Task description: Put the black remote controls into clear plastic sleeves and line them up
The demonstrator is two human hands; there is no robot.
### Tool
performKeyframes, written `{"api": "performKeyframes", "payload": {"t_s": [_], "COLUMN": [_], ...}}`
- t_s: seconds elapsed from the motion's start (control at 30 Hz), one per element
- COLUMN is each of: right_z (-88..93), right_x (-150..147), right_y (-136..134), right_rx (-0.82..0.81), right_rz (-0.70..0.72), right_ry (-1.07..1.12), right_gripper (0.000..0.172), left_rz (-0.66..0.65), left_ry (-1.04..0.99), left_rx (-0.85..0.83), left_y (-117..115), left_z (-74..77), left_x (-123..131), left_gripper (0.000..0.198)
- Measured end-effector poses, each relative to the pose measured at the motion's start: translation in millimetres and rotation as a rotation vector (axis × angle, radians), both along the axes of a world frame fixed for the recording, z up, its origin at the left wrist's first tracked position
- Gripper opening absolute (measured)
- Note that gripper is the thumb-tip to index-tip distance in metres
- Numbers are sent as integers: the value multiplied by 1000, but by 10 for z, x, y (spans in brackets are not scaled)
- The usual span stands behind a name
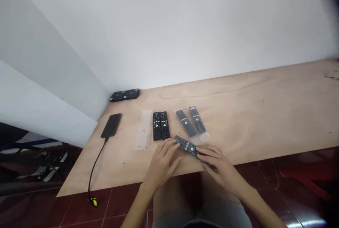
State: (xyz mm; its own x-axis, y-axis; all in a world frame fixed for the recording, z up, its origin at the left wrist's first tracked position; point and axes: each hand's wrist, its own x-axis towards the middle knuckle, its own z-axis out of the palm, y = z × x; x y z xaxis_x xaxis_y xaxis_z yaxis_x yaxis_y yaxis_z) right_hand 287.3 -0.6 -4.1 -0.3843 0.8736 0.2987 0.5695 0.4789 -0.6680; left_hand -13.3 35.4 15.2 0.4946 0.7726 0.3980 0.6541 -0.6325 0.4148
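A dark remote control (187, 146), seemingly in a clear plastic sleeve, lies slanted near the table's front edge between my hands. My right hand (218, 162) is closed around its lower right end, fingers on top and thumb underneath. At the upper left end, fingertips of my left hand (163, 157) touch the remote, while the thumb stays apart. Just beyond are two sleeved remotes, one on the left (186, 123) and one on the right (197, 120). Two bare black remotes, a left one (157, 126) and a right one (164, 125), lie side by side beyond my left hand.
Flat translucent plastic sleeves (144, 129) lie left of the bare remotes. Further left is a phone (111, 126) with a black cable (96, 162) hanging over the table edge. Two black boxes (124, 94) sit in the back corner. A white wall (185, 30) borders the wooden table (265, 115).
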Motion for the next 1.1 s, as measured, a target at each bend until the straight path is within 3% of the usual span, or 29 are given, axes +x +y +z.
{"api": "performKeyframes", "payload": {"t_s": [0.13, 0.23, 0.37, 0.53, 0.7, 0.97, 1.1], "right_z": [60, 91, 88, 50, 80, 121, 178], "right_x": [279, 220, 138, 85, -132, -371, -395], "right_y": [64, 187, 289, 280, 241, 205, 239], "right_rx": [-141, -183, -229, -210, -320, -776, -778], "right_rz": [196, 289, 155, -124, -134, -184, -116], "right_ry": [114, 151, 235, 404, 550, 980, 906], "right_gripper": [34, 40, 52, 24, 22, 42, 37], "left_rz": [-189, -213, -125, 48, 100, 79, 50], "left_ry": [61, 54, -7, -76, -87, -125, -128], "left_rx": [-138, -213, -235, -148, -86, -42, -53], "left_y": [-3, 35, 5, -132, -176, -212, -224], "left_z": [86, 102, 5, -186, -221, -178, -164], "left_x": [103, 110, -91, -394, -437, -436, -433], "left_gripper": [65, 55, 49, 54, 56, 53, 53]}}
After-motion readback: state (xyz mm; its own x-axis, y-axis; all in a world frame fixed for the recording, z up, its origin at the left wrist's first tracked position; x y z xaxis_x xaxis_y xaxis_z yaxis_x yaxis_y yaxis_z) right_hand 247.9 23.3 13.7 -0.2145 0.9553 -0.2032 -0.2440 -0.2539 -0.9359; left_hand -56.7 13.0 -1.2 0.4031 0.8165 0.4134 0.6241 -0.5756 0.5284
